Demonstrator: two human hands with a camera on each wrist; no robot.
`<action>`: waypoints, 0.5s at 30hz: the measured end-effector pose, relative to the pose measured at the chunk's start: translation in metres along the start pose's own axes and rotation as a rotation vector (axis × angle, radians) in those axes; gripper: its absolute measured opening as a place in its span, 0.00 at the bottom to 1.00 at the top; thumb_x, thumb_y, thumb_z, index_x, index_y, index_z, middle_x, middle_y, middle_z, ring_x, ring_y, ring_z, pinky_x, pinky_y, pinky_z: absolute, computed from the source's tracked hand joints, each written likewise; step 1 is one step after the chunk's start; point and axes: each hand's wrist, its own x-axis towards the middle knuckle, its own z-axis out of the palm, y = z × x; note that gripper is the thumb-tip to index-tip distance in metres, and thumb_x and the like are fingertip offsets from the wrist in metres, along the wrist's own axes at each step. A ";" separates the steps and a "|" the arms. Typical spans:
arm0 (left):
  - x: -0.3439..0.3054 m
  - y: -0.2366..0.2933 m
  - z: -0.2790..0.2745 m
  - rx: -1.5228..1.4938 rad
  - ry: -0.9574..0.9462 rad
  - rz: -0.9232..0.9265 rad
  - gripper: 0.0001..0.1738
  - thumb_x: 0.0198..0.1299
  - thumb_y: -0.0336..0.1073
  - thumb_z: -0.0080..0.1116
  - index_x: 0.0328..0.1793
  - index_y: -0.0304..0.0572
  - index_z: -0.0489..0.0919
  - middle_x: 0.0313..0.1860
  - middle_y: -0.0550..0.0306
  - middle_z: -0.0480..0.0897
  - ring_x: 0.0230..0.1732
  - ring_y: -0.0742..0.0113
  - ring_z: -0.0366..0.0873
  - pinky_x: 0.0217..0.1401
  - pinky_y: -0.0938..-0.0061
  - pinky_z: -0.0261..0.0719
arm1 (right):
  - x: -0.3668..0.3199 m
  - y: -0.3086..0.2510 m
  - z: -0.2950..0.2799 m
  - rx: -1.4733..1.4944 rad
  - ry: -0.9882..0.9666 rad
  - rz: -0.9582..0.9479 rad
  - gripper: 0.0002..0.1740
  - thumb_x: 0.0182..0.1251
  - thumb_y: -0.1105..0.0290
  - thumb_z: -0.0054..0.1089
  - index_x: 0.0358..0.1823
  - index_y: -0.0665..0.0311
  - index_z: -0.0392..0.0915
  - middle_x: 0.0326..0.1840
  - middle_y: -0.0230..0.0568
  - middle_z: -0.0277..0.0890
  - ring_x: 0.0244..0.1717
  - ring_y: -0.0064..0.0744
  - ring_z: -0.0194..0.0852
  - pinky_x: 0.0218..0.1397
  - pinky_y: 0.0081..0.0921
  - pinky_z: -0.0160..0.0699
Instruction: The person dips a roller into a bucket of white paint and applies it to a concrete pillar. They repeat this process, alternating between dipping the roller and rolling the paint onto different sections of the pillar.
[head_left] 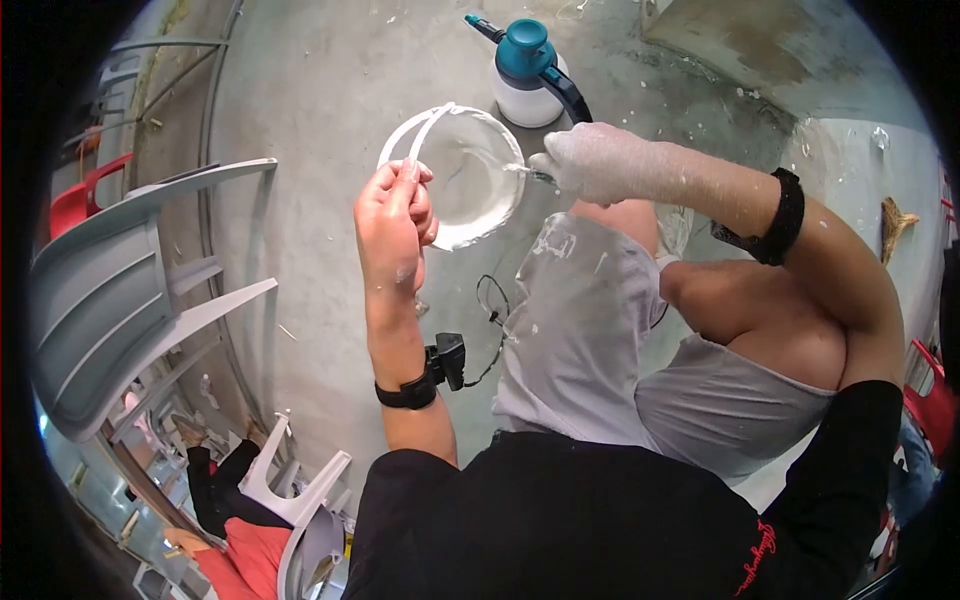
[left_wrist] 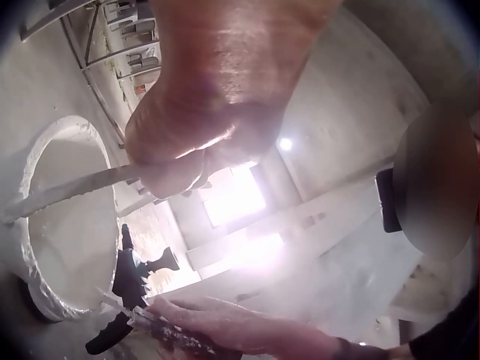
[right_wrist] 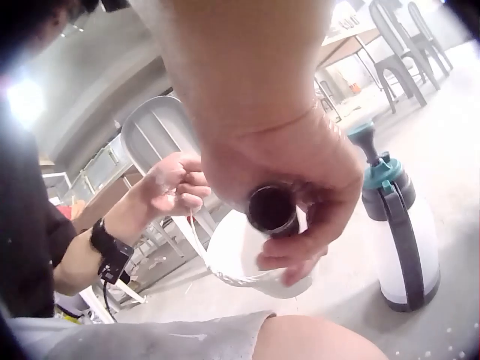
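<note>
A white bucket (head_left: 517,150) stands on the floor in front of the person, its rim and inside smeared with pale wet plaster-like material. My left hand (head_left: 395,215) grips the bucket's raised white handle (head_left: 432,128), fingers curled round it. At the bucket's right rim, my right hand (head_left: 610,165) holds a plaster-smeared tool (left_wrist: 176,330) by its handle. The round dark end of that handle (right_wrist: 272,210) shows in the right wrist view, while the tool's thin front part points toward the bucket in the left wrist view. White residue coats the right hand and forearm.
Just behind the bucket is a pressure sprayer (head_left: 527,75) with a teal top. Grey plastic chairs (head_left: 110,290) stand on the left, one near another person's red clothing (head_left: 250,555). A thin black cable (head_left: 490,320) hangs beside the left wrist camera. The person's knee (head_left: 575,260) is close to the bucket.
</note>
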 end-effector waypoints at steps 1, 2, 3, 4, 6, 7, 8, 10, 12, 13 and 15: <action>-0.001 0.001 0.004 0.011 0.000 0.008 0.11 0.72 0.35 0.44 0.37 0.38 0.72 0.15 0.72 0.55 0.14 0.82 0.46 0.17 0.81 0.47 | -0.004 -0.002 0.003 -0.258 0.205 -0.038 0.18 0.73 0.58 0.46 0.43 0.69 0.73 0.28 0.48 0.81 0.32 0.41 0.84 0.33 0.36 0.82; -0.001 0.003 0.007 0.020 0.000 0.013 0.11 0.72 0.35 0.44 0.37 0.37 0.72 0.15 0.72 0.55 0.14 0.82 0.46 0.17 0.81 0.47 | -0.005 -0.004 0.004 -0.251 0.207 -0.033 0.18 0.73 0.58 0.46 0.43 0.69 0.73 0.28 0.48 0.81 0.32 0.41 0.84 0.33 0.36 0.82; -0.001 0.005 0.010 0.023 -0.005 0.012 0.11 0.72 0.35 0.44 0.37 0.37 0.72 0.15 0.72 0.55 0.14 0.82 0.46 0.17 0.81 0.47 | -0.005 -0.005 0.005 -0.336 0.171 -0.063 0.15 0.70 0.61 0.48 0.43 0.69 0.74 0.29 0.48 0.82 0.35 0.43 0.84 0.35 0.37 0.82; -0.002 0.009 0.013 0.044 -0.007 0.024 0.11 0.72 0.34 0.45 0.38 0.37 0.73 0.15 0.72 0.55 0.14 0.83 0.46 0.17 0.81 0.47 | -0.005 -0.007 0.005 -0.422 0.134 -0.094 0.13 0.68 0.65 0.50 0.42 0.68 0.74 0.31 0.49 0.82 0.37 0.46 0.84 0.38 0.38 0.82; -0.004 0.012 0.015 0.067 -0.010 0.033 0.11 0.72 0.34 0.45 0.38 0.36 0.73 0.15 0.72 0.56 0.14 0.83 0.46 0.17 0.82 0.47 | -0.004 -0.011 0.010 -0.457 0.194 -0.093 0.11 0.64 0.68 0.53 0.42 0.69 0.74 0.30 0.48 0.82 0.37 0.45 0.84 0.38 0.37 0.83; -0.005 0.013 0.016 0.092 0.003 0.036 0.11 0.72 0.34 0.45 0.39 0.35 0.74 0.16 0.72 0.56 0.14 0.83 0.47 0.17 0.81 0.47 | -0.003 -0.013 0.011 -0.495 0.254 -0.093 0.11 0.60 0.71 0.55 0.42 0.69 0.74 0.30 0.47 0.82 0.37 0.44 0.85 0.38 0.37 0.83; -0.006 0.013 0.016 0.116 0.015 0.040 0.11 0.72 0.34 0.45 0.39 0.35 0.74 0.16 0.72 0.56 0.14 0.83 0.47 0.17 0.81 0.47 | -0.002 -0.015 0.011 -0.494 0.255 -0.091 0.11 0.60 0.71 0.55 0.42 0.69 0.74 0.30 0.47 0.82 0.37 0.44 0.85 0.38 0.37 0.83; -0.005 0.009 0.009 0.098 0.009 0.055 0.11 0.72 0.34 0.45 0.40 0.34 0.74 0.16 0.72 0.56 0.14 0.83 0.47 0.17 0.82 0.47 | -0.001 -0.022 0.007 -0.588 0.207 -0.055 0.07 0.58 0.70 0.59 0.32 0.62 0.85 0.35 0.41 0.85 0.41 0.39 0.86 0.37 0.33 0.85; -0.008 0.009 0.003 0.078 0.005 0.069 0.11 0.72 0.34 0.45 0.40 0.34 0.74 0.16 0.73 0.56 0.14 0.83 0.47 0.17 0.82 0.47 | -0.004 -0.021 0.006 -0.567 0.239 -0.089 0.07 0.57 0.70 0.59 0.32 0.61 0.85 0.36 0.41 0.85 0.41 0.38 0.86 0.38 0.32 0.85; -0.011 0.009 0.002 0.071 -0.013 0.051 0.11 0.72 0.34 0.45 0.41 0.34 0.75 0.16 0.73 0.56 0.14 0.83 0.47 0.17 0.82 0.47 | -0.006 -0.020 0.005 -0.549 0.271 -0.123 0.06 0.57 0.71 0.60 0.32 0.61 0.85 0.36 0.41 0.85 0.41 0.38 0.86 0.38 0.32 0.84; -0.012 0.010 0.007 0.035 -0.067 0.056 0.11 0.72 0.33 0.46 0.41 0.34 0.75 0.16 0.73 0.56 0.14 0.83 0.47 0.16 0.82 0.46 | -0.004 -0.017 0.014 -0.532 0.294 -0.182 0.08 0.55 0.72 0.59 0.34 0.66 0.82 0.34 0.44 0.84 0.39 0.40 0.86 0.38 0.33 0.84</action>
